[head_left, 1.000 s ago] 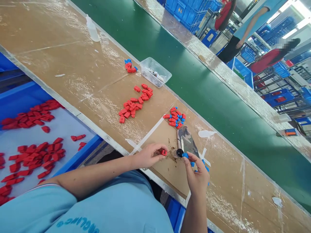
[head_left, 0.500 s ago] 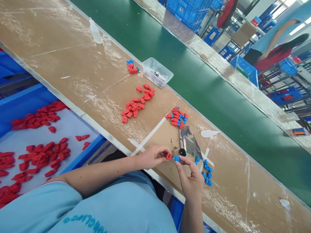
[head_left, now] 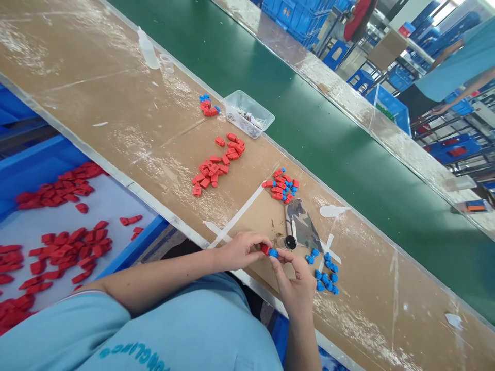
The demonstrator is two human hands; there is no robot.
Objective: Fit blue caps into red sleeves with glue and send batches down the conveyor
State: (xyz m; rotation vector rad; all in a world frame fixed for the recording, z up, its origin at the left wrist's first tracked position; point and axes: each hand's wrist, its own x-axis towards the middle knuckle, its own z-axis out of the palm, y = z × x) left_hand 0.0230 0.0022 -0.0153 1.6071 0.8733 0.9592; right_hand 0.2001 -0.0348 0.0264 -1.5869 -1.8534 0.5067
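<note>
Red piece (head_left: 264,249) & blue cap (head_left: 273,253) now touch between both hands' fingers (apart 0.5 s ago); left hand (head_left: 240,250) pinches red, right hand (head_left: 296,278) pinches blue, so joining is under way.

Two hands were at work, the left hand (head_left: 240,250) and right hand (head_left: 296,281), with one red piece (head_left: 265,250) and one blue piece (head_left: 273,253) between them. One clear tub (head_left: 248,114), one squeeze bottle (head_left: 147,47), one black disc (head_left: 290,242). Loose red pieces (head_left: 216,165) were too many to count.
</note>
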